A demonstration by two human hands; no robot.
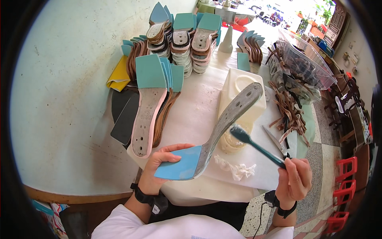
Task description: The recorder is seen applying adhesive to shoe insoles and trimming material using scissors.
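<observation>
My left hand grips a curved shoe insole by its blue toe end, thumb on top. The insole's grey heel part rises to the upper right and has several small holes. In my right hand is the handle of a dark green toothbrush-like brush. Its head reaches up beside the insole's grey underside; whether they touch I cannot tell. Behind the brush head stands a round tub of pale, glue-like stuff. A crumpled white rag lies just below the tub.
Stacked insoles with blue-green toes stand at the left, with more stacks behind. A cream plastic container stands mid-table. Scissors, brown strips and clear plastic bins are at the right. Red stools stand on the floor.
</observation>
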